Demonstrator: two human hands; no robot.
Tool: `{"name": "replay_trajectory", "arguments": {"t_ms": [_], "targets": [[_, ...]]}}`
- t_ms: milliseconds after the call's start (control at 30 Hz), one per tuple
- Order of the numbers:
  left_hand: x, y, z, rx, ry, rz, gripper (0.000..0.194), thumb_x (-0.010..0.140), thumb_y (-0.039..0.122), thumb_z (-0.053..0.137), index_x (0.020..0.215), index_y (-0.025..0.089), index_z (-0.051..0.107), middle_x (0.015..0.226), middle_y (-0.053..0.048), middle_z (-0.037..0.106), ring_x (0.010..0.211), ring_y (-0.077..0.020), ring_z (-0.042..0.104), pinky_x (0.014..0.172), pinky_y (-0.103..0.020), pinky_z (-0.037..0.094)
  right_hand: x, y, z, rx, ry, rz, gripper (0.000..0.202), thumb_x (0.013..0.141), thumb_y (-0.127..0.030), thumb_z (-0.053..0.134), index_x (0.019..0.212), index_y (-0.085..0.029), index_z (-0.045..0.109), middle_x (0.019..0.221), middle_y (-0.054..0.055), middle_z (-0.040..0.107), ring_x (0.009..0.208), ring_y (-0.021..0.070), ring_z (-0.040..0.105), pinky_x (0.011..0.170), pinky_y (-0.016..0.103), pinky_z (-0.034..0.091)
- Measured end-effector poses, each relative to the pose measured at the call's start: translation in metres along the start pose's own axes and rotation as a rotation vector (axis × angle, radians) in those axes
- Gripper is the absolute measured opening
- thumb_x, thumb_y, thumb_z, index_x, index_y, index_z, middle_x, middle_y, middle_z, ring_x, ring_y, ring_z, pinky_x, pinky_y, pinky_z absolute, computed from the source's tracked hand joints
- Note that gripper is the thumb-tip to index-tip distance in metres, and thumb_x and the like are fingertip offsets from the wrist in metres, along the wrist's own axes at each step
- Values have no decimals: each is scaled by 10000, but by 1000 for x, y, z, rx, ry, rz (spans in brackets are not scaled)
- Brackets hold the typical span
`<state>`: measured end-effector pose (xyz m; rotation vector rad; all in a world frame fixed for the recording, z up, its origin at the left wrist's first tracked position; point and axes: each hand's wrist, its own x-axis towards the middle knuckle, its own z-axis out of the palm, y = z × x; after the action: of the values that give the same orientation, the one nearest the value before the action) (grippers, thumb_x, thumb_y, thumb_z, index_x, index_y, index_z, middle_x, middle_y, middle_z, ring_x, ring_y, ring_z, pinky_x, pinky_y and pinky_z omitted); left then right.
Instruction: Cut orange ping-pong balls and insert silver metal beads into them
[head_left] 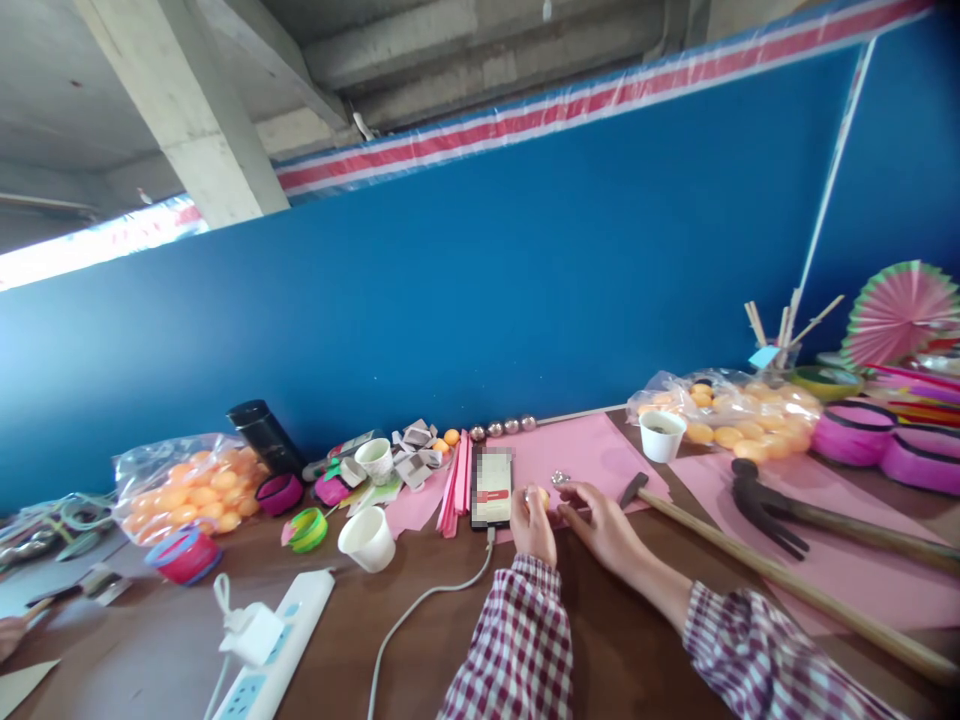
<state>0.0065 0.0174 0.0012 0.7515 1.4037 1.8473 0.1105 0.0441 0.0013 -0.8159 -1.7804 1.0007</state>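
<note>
Brown table (435, 610), phone (493, 480) and hammers (840, 527) flanking hands (535, 527)

Saw on the table (442, 640) a phone (496, 480) just left of the left hand (534, 532), paper strips (452, 490) at its left, a paper sheet (589, 445) at its right. Found a cup (367, 542) and power strip (309, 600) farther left, a bag of balls (195, 490) beyond. Found a claw hammer (847, 524) right of the right hand (601, 522), a second bag (754, 420) behind it, a partition (480, 290) behind the table.
</note>
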Motion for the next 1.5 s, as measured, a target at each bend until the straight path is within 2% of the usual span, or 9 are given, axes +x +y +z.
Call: {"name": "replay_trajectory", "arguments": {"t_ms": [133,333,467,633,800,1267,1367,1433,1500], "targets": [[1,-2,-1,43,34,25,336,719,469,468,780,147,545,710,-27,558,580,-106,515,505,-215,434,0,6,0,-94,14,-68,266,762,-269,499,1008,-190,562,969,82,604,764,183,602,707,317,492],[0,-1,1,45,-14,11,316,739,441,448,793,143,538,709,-23,537,588,-111,499,489,-218,425,0,11,0,-141,12,-53,273,760,-254,486,1011,-169,548,944,84,609,725,169,608,676,303,499],[1,-2,0,90,-3,41,304,752,422,432,777,139,542,694,-20,534,606,-118,498,508,-223,418,0,14,0,-175,9,-60,292,749,-219,472,1030,-172,536,942,78,609,747,169,603,697,308,494],[-1,4,0,132,42,106,279,739,395,458,708,135,555,648,-16,538,613,-120,508,576,-237,419,1,19,-1,-204,11,-61,378,688,-100,426,1047,-164,526,940,76,610,835,175,581,755,320,472],[-5,11,1,67,20,71,292,713,425,488,701,138,541,607,-8,531,537,-110,501,519,-235,414,2,23,-2,-172,2,-53,488,619,-21,370,1064,-158,516,931,67,599,829,154,570,760,307,465],[-5,10,1,68,-1,60,295,729,433,460,702,146,521,612,2,511,515,-100,484,490,-225,408,2,23,-2,-165,-4,-39,516,591,-26,370,1065,-159,523,912,62,597,815,156,559,751,308,458],[-3,8,0,110,14,90,281,728,414,466,660,147,523,609,-8,520,557,-112,498,524,-228,411,3,16,-3,-134,12,-8,418,606,-47,366,950,-158,577,906,67,609,829,168,569,771,316,449],[-1,6,-1,138,45,115,289,721,419,473,640,148,532,615,-14,526,588,-120,503,542,-228,411,3,10,-5,-121,-8,5,299,622,-56,342,733,-166,596,858,68,616,840,175,571,779,314,438],[0,3,-1,136,68,119,300,716,432,475,646,148,541,619,-13,528,584,-117,499,540,-226,412,4,7,-6,-121,-24,-16,246,646,-70,329,563,-178,535,843,72,610,867,180,564,783,307,424]]}}
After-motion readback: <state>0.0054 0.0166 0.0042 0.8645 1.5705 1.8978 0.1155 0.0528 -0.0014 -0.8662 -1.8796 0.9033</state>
